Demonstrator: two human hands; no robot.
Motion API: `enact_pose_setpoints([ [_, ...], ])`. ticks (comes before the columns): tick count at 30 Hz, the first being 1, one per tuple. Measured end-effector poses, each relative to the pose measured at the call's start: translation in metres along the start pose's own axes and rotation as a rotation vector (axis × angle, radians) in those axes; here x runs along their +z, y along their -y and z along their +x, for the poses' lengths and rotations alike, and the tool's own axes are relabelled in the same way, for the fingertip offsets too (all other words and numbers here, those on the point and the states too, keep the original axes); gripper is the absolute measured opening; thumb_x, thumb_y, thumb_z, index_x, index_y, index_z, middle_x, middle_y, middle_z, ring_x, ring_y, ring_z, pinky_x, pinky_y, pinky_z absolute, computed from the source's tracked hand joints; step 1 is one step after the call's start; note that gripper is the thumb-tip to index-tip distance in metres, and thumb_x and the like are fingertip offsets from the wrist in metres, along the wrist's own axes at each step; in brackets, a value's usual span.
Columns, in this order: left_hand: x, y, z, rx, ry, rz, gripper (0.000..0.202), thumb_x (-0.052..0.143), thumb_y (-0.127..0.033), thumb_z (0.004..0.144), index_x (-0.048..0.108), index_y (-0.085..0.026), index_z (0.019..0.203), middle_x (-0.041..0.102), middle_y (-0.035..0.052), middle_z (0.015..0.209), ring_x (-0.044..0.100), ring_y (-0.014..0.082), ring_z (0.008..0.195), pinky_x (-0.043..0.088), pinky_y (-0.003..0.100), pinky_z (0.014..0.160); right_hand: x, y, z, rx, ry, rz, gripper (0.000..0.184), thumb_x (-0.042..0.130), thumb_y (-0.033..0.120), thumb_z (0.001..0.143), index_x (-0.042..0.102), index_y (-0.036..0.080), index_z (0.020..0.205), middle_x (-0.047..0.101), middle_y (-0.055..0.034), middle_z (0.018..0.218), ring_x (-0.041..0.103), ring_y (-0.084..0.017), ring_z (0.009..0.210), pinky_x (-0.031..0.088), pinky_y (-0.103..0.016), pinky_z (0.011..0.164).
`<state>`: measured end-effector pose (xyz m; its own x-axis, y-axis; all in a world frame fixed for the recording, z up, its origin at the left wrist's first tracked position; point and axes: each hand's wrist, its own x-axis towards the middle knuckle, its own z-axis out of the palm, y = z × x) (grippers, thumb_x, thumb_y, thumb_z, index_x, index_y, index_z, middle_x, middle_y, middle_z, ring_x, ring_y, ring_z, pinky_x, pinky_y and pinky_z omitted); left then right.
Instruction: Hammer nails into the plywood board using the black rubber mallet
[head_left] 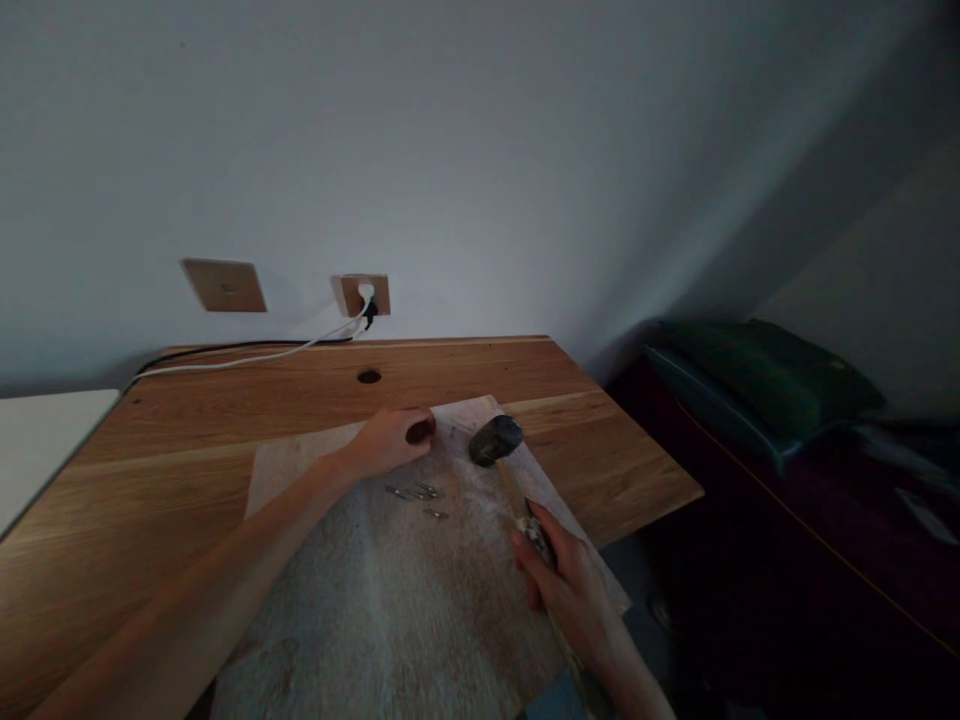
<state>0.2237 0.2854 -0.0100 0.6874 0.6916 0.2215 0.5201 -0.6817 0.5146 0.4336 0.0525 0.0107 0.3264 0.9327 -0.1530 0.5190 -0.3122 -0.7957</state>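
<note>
Gripping a hammer (496, 441) by its handle in the right hand (559, 570), with fingers wrapped around the shaft. Slanting up and leftward from there to a dark, blunt head, over the right part of a pale, worn board (360, 600). Reaching across that same board with the left hand (386, 442), near the far edge. Holding in its curled fingers, apparently, a small reddish-brown piece (421, 431) (too dim there for naming it with confidence).

Lying on the board between both hands, nearer to the left: a loose cluster of small, shiny metal pieces (417, 494), with one more just apart on the near side. Resting beneath everything, a wooden tabletop (600, 430) with a dark round hole (369, 377) toward the back.

Noted along the wall (480, 150): a socket (382, 295) with plugs in place, a second plate (225, 286) farther left, a white cable (225, 365) and a black cable (255, 345) trailing left across the back of the tabletop. Seen off to the right, in shadow: a green cushion (765, 370) on a dark red surface (750, 570).
</note>
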Motion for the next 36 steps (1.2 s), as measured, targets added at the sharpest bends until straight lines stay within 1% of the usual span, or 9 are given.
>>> enact_pose_setpoints([
  [6, 0.002, -0.004, -0.002, 0.051, -0.001, 0.104, 0.02, 0.062, -0.014, 0.086, 0.075, -0.02, 0.099, 0.078, 0.0073, 0.106, 0.074, 0.0248, 0.097, 0.054, 0.031, 0.087, 0.0, -0.001, -0.001, -0.007, 0.012, -0.003, 0.069, 0.05, 0.058, 0.095, 0.064, 0.005, 0.137, 0.062, 0.0013, 0.062, 0.062, -0.018, 0.049, 0.048, -0.029, 0.051],
  [10, 0.004, -0.003, -0.002, 0.034, -0.007, 0.067, 0.027, 0.062, -0.016, 0.09, 0.073, -0.022, 0.114, 0.079, 0.0055, 0.109, 0.075, 0.0233, 0.096, 0.055, 0.032, 0.087, 0.001, -0.004, -0.001, -0.011, -0.004, 0.001, 0.067, 0.052, 0.057, 0.095, 0.064, 0.007, 0.138, 0.065, 0.0005, 0.064, 0.062, -0.018, 0.05, 0.05, -0.029, 0.053],
  [15, 0.004, 0.001, -0.002, 0.06, -0.018, 0.049, 0.016, 0.067, -0.02, 0.09, 0.073, -0.022, 0.104, 0.078, 0.0062, 0.112, 0.074, 0.0253, 0.103, 0.054, 0.033, 0.091, 0.001, -0.003, 0.0, -0.002, -0.008, 0.02, 0.068, 0.052, 0.058, 0.093, 0.066, 0.007, 0.134, 0.063, 0.0003, 0.064, 0.061, -0.017, 0.049, 0.051, -0.029, 0.052],
  [19, 0.003, 0.002, 0.0, 0.008, -0.005, -0.023, 0.017, 0.068, -0.016, 0.086, 0.074, -0.022, 0.1, 0.078, 0.0038, 0.099, 0.074, 0.0226, 0.091, 0.054, 0.03, 0.083, 0.001, -0.003, 0.001, 0.005, -0.008, 0.035, 0.073, 0.056, 0.059, 0.09, 0.064, 0.007, 0.14, 0.066, -0.0007, 0.068, 0.06, -0.017, 0.047, 0.051, -0.03, 0.05],
  [22, 0.004, 0.003, 0.001, -0.035, 0.0, -0.086, 0.03, 0.068, -0.011, 0.081, 0.073, -0.022, 0.109, 0.078, 0.0011, 0.091, 0.073, 0.0197, 0.082, 0.053, 0.027, 0.076, 0.001, 0.0, 0.003, -0.034, 0.002, 0.058, 0.068, 0.059, 0.056, 0.092, 0.065, 0.01, 0.142, 0.069, -0.0021, 0.074, 0.061, -0.017, 0.049, 0.051, -0.03, 0.05],
  [24, 0.005, 0.003, 0.001, -0.044, 0.002, -0.137, 0.034, 0.068, -0.013, 0.082, 0.071, -0.022, 0.115, 0.078, 0.0005, 0.091, 0.073, 0.0182, 0.078, 0.052, 0.025, 0.073, 0.003, 0.007, 0.006, -0.068, 0.009, 0.082, 0.063, 0.06, 0.054, 0.094, 0.064, 0.012, 0.142, 0.07, -0.0014, 0.076, 0.061, -0.016, 0.05, 0.05, -0.029, 0.051],
  [28, 0.005, 0.002, -0.001, -0.021, -0.002, -0.192, 0.033, 0.069, -0.022, 0.088, 0.068, -0.023, 0.121, 0.078, 0.0015, 0.093, 0.073, 0.0185, 0.079, 0.052, 0.026, 0.073, 0.01, 0.027, 0.016, -0.128, 0.05, 0.106, 0.056, 0.061, 0.048, 0.096, 0.065, 0.014, 0.14, 0.067, 0.0016, 0.071, 0.058, -0.014, 0.048, 0.048, -0.026, 0.05],
  [30, 0.005, 0.002, -0.001, -0.033, -0.005, -0.2, 0.037, 0.069, -0.021, 0.087, 0.066, -0.022, 0.123, 0.078, 0.0019, 0.092, 0.074, 0.0193, 0.08, 0.052, 0.026, 0.074, 0.013, 0.035, 0.021, -0.157, 0.049, 0.072, 0.052, 0.06, 0.046, 0.096, 0.066, 0.015, 0.138, 0.066, 0.0021, 0.07, 0.058, -0.013, 0.049, 0.047, -0.026, 0.051],
  [36, 0.004, 0.001, -0.001, -0.078, -0.007, -0.226, 0.055, 0.072, -0.021, 0.084, 0.061, -0.021, 0.137, 0.08, 0.0035, 0.093, 0.076, 0.0223, 0.084, 0.054, 0.028, 0.074, 0.018, 0.04, 0.026, -0.143, 0.108, 0.035, 0.052, 0.055, 0.044, 0.096, 0.065, 0.016, 0.139, 0.065, 0.0029, 0.069, 0.057, -0.014, 0.048, 0.045, -0.026, 0.05],
])
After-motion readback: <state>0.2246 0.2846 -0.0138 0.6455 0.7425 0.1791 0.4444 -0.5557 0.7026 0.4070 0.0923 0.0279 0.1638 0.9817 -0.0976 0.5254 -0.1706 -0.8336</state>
